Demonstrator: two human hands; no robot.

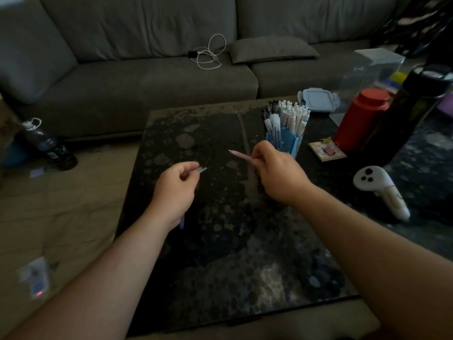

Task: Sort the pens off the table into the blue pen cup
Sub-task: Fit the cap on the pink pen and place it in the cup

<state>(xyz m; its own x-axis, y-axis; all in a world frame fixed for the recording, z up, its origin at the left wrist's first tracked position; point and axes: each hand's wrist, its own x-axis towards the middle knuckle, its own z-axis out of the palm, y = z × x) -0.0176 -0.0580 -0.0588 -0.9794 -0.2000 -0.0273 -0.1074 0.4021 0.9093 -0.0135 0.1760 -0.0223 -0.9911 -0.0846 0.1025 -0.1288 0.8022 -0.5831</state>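
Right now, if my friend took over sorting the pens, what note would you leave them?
Left hand: holds a clear pen with a blue tip.
Right hand: holds a pale pink pen, tip pointing away from the cup.
Blue plastic pen cup: stands just behind the right hand and is already crowded with white and black pens.
Dark speckled table: I see no loose pens on it.
Left to do: drop both held pens into the cup.
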